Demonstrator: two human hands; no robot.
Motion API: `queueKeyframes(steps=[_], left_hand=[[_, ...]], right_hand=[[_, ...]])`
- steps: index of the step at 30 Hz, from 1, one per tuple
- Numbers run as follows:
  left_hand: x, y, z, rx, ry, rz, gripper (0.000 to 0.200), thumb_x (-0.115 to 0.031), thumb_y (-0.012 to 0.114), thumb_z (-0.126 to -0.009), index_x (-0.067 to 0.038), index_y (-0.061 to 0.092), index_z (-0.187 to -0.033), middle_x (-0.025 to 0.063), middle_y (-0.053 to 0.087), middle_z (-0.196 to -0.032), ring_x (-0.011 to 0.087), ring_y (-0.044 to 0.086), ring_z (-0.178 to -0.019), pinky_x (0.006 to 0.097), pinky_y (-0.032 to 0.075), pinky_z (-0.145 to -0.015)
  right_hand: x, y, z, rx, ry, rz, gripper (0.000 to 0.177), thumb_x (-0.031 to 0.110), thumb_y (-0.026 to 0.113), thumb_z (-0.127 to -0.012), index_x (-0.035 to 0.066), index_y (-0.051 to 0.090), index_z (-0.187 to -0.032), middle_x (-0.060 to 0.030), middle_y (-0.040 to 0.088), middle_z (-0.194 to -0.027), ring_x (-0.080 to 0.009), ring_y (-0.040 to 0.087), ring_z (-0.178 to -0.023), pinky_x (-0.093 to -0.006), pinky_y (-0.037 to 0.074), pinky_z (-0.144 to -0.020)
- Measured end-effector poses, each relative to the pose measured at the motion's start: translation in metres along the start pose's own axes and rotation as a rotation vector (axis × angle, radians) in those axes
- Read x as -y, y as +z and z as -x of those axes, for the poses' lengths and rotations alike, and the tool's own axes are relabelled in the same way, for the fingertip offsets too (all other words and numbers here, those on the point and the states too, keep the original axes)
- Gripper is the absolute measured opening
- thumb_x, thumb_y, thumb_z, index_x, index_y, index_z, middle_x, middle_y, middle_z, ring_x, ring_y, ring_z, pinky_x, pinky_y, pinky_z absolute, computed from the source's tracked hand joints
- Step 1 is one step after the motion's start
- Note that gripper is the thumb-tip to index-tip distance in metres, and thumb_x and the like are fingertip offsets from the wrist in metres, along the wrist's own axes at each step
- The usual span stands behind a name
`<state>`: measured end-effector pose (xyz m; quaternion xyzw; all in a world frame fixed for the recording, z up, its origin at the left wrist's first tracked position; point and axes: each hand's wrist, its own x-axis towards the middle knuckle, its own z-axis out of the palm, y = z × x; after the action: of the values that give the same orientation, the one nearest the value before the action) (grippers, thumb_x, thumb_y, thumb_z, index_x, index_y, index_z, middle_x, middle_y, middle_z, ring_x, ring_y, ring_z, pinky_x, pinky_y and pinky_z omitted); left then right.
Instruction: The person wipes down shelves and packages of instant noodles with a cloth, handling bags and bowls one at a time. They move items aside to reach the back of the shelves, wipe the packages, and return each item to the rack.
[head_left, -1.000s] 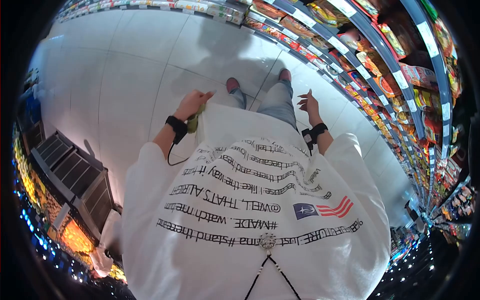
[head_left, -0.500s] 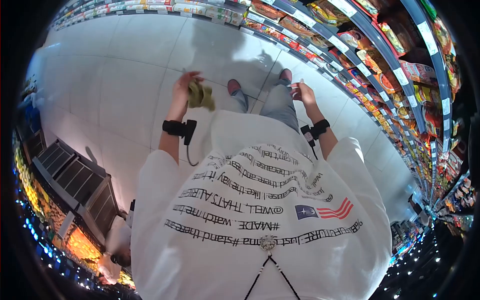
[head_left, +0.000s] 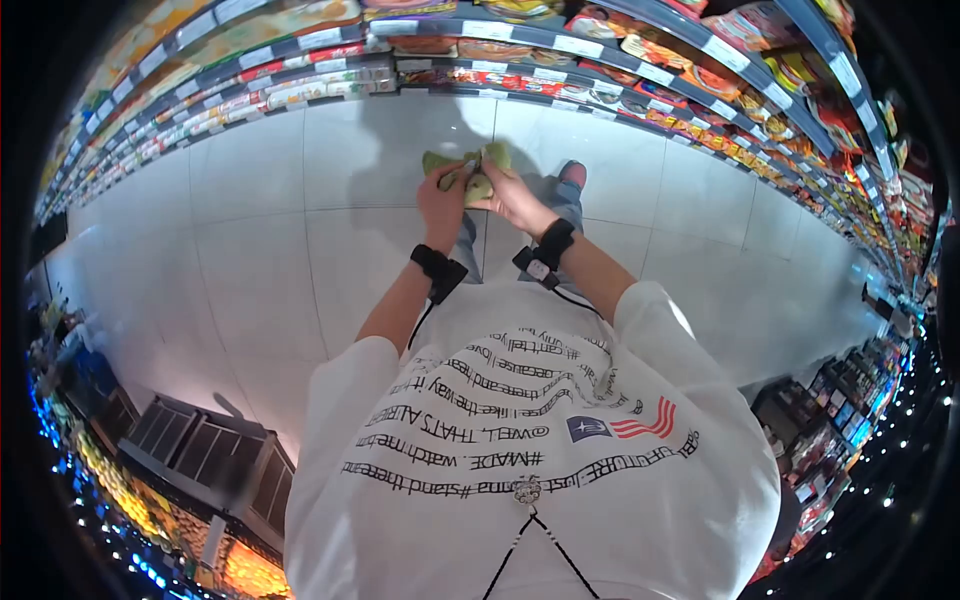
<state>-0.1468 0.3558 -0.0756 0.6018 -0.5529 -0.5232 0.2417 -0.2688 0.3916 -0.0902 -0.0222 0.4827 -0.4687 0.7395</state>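
Note:
A crumpled green cloth-like item (head_left: 480, 188) is stretched between my hands, over the floor and close to my legs. My left hand (head_left: 443, 203) pinches its left part, with fingers closed on it. On the other side, my right hand (head_left: 513, 198) grips the item with thumb and fingers. The two hands are close together, near the tiled floor's shadowed patch. Both wrists wear black bands with small devices. What the item is exactly cannot be made out.
Shelves of packaged food (head_left: 560, 45) curve across the top and right. Pale floor tiles (head_left: 250, 250) lie below them. Dark crates (head_left: 205, 445) stand at lower left beside orange and yellow produce (head_left: 255, 570). One reddish shoe (head_left: 573, 173) shows.
My hands have come together, and my right hand has taken hold of the green item. The view has turned, so the shelves now stretch across the top and the crates sit lower.

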Motion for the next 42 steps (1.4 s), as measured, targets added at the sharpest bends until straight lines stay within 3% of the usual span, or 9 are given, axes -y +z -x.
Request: queueKeyframes(steps=[5,11,15,21,23,29,31,32,42], left_hand=[[-0.008,0.067,0.009,-0.164,0.07,0.062,0.019,-0.013,0.053,-0.081,0.001,0.059,-0.092,0.0122,0.061,-0.077,0.0215,0.058,-0.075,0.0312,0.043,-0.07],[-0.022,0.2,0.036,0.399,0.286,-0.024,0.033,-0.014,0.043,-0.088,-0.003,0.044,-0.119,0.0123,0.051,-0.112,0.0193,0.049,-0.1,0.029,0.037,-0.086],[0.0,0.299,0.031,0.704,0.179,0.192,0.038,-0.016,0.044,-0.088,-0.002,0.04,-0.123,0.0135,0.047,-0.119,0.0203,0.044,-0.112,0.0283,0.032,-0.094],[0.046,0.386,-0.131,0.247,0.351,-0.185,0.038,-0.015,0.052,-0.084,0.002,0.044,-0.117,0.0164,0.056,-0.1,0.0243,0.055,-0.092,0.0317,0.043,-0.079],[0.088,0.406,-0.218,-0.033,0.592,-0.287,0.036,-0.008,0.055,-0.079,0.002,0.048,-0.113,0.019,0.056,-0.101,0.0279,0.056,-0.092,0.0318,0.044,-0.077],[0.096,0.461,-0.305,-0.001,0.705,-0.452,0.025,-0.009,0.051,-0.082,0.006,0.051,-0.101,0.0209,0.06,-0.089,0.0286,0.06,-0.08,0.0333,0.046,-0.07],[0.098,0.482,-0.302,-0.088,0.388,-0.54,0.026,-0.013,0.05,-0.085,0.006,0.05,-0.103,0.0203,0.059,-0.089,0.0242,0.059,-0.078,0.0313,0.045,-0.07],[0.122,0.496,-0.32,-0.104,0.75,-0.106,0.028,-0.017,0.048,-0.087,0.005,0.05,-0.104,0.0173,0.058,-0.089,0.0187,0.056,-0.076,0.0297,0.044,-0.07],[0.15,0.514,-0.357,0.016,0.633,0.448,0.02,-0.012,0.061,-0.081,0.003,0.052,-0.091,0.0042,0.056,-0.087,0.0074,0.049,-0.077,0.0215,0.039,-0.069]], right_hand=[[0.014,-0.063,0.031,0.003,-0.054,-0.065,0.036,0.034,0.037,-0.092,0.003,0.043,-0.11,-0.0076,0.055,-0.1,-0.0176,0.058,-0.087,-0.0349,0.051,-0.076],[0.046,-0.19,0.067,-0.118,-0.056,-0.325,0.036,0.036,0.046,-0.089,0.009,0.045,-0.112,-0.0047,0.05,-0.106,-0.0173,0.052,-0.095,-0.0337,0.047,-0.076],[0.038,-0.32,0.07,-0.61,-0.284,-0.122,0.038,0.032,0.058,-0.082,0.002,0.051,-0.103,-0.0057,0.055,-0.09,-0.0152,0.055,-0.081,-0.0288,0.048,-0.069],[0.011,-0.565,0.061,-1.017,-0.379,-0.115,0.048,0.04,0.055,-0.082,-0.001,0.05,-0.105,-0.0075,0.057,-0.095,-0.0155,0.056,-0.08,-0.0301,0.047,-0.067],[-0.005,-0.649,0.044,-0.983,-0.479,-0.207,0.046,0.039,0.054,-0.083,0.0,0.048,-0.108,-0.0069,0.055,-0.098,-0.0147,0.055,-0.082,-0.0296,0.047,-0.068],[0.037,-0.778,-0.046,-0.771,-0.488,0.051,0.044,0.039,0.05,-0.085,0.002,0.049,-0.109,-0.0055,0.056,-0.099,-0.0142,0.055,-0.087,-0.0277,0.045,-0.076],[0.06,-0.784,-0.072,-0.684,-0.484,0.156,0.044,0.039,0.048,-0.086,0.001,0.05,-0.108,-0.0054,0.057,-0.098,-0.0139,0.056,-0.084,-0.0267,0.045,-0.074],[0.067,-0.786,-0.081,-0.629,-0.496,0.179,0.042,0.038,0.047,-0.086,0.0,0.052,-0.105,-0.0051,0.058,-0.095,-0.0129,0.055,-0.083,-0.026,0.044,-0.072],[0.142,-0.806,-0.082,-0.561,-0.679,0.41,0.037,0.037,0.045,-0.088,0.003,0.056,-0.098,-0.0019,0.059,-0.087,-0.0091,0.056,-0.075,-0.0226,0.044,-0.066]])
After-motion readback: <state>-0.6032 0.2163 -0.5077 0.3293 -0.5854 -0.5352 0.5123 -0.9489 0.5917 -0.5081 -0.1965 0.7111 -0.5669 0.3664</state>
